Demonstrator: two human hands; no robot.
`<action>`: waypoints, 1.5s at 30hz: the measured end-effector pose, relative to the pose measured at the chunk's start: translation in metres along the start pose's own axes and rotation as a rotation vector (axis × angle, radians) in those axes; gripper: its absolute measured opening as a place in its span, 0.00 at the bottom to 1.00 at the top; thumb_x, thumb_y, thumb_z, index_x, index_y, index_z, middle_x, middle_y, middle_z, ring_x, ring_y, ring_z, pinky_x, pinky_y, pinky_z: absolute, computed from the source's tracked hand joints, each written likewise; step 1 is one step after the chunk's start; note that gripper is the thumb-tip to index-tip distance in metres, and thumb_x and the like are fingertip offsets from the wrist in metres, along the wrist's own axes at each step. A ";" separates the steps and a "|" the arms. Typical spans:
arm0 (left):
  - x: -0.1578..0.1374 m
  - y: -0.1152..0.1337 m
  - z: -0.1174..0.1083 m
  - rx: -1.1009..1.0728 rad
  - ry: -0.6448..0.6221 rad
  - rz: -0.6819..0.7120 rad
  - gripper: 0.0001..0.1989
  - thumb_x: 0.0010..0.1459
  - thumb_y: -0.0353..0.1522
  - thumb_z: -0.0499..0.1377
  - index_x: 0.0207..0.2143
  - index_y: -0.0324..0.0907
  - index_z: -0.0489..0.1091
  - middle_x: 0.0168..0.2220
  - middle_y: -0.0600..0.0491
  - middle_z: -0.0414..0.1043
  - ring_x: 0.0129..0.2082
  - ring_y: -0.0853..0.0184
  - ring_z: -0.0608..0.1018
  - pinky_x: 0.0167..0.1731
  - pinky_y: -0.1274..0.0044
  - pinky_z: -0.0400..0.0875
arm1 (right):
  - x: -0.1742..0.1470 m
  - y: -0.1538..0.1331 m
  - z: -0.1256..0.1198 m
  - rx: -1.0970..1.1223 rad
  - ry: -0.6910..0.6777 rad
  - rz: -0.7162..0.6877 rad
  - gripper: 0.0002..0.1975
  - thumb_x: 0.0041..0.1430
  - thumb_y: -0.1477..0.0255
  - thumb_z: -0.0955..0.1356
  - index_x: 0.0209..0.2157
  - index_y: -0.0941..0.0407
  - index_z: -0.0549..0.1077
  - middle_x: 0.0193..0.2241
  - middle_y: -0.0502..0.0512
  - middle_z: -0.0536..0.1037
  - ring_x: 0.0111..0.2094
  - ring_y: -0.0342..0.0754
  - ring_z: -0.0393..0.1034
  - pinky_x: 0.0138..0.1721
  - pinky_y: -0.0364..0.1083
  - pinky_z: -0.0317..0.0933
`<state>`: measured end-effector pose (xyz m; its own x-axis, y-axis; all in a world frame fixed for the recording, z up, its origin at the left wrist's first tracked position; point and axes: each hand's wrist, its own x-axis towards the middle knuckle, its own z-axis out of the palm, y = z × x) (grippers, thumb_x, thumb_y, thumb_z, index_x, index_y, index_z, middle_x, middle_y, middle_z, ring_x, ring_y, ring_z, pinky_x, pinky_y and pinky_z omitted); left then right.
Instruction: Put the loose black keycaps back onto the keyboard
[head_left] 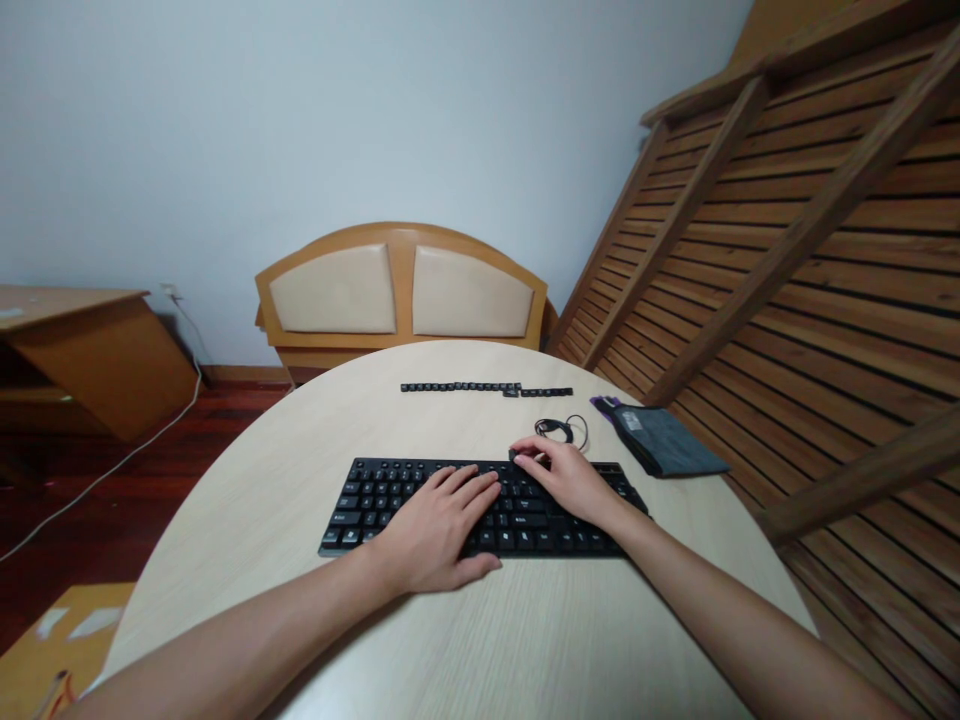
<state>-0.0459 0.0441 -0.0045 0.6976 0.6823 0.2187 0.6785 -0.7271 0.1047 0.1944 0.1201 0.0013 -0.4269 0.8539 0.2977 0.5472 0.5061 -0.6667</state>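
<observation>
A black keyboard point(367, 500) lies on the round table in front of me. My left hand point(442, 530) rests flat on its middle keys, fingers stretched toward the top rows. At the keyboard's upper edge, my right hand point(559, 470) pinches a small black keycap point(513, 455) between thumb and fingertips. Part of the right side of the keyboard is hidden under that hand. Beyond the keyboard, a row of loose black keycaps point(465, 386) runs across the table. The coiled black cable point(555, 428) lies just past my right hand.
A dark grey-blue cloth pouch point(671, 440) lies at the right edge of the pale round table point(285, 460). Behind stands a wooden headboard point(403, 290) with cream panels. Wooden slats point(810, 270) lean on the right. A desk point(97, 350) stands at left.
</observation>
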 end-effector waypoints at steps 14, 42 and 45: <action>-0.006 0.001 0.004 0.047 -0.003 0.004 0.40 0.64 0.52 0.54 0.69 0.38 0.50 0.69 0.43 0.53 0.68 0.49 0.56 0.65 0.57 0.51 | -0.007 -0.005 0.007 0.070 -0.024 0.051 0.11 0.63 0.65 0.68 0.41 0.56 0.79 0.41 0.57 0.83 0.45 0.52 0.76 0.51 0.52 0.66; -0.006 0.002 0.005 0.029 0.044 -0.001 0.40 0.62 0.51 0.56 0.68 0.38 0.52 0.68 0.38 0.53 0.68 0.50 0.58 0.65 0.58 0.53 | -0.015 -0.029 0.014 -0.476 -0.078 -0.150 0.08 0.67 0.73 0.66 0.43 0.55 0.76 0.40 0.58 0.80 0.45 0.54 0.72 0.49 0.53 0.63; -0.006 0.003 0.004 0.034 0.039 -0.006 0.40 0.62 0.51 0.56 0.68 0.38 0.53 0.68 0.38 0.54 0.67 0.50 0.59 0.65 0.58 0.53 | -0.010 -0.037 0.012 -0.545 -0.135 -0.123 0.07 0.65 0.73 0.67 0.41 0.55 0.78 0.39 0.58 0.81 0.44 0.55 0.73 0.48 0.53 0.63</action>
<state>-0.0474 0.0384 -0.0090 0.6846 0.6825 0.2561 0.6902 -0.7199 0.0734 0.1699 0.0917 0.0151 -0.5792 0.7800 0.2370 0.7647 0.6206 -0.1733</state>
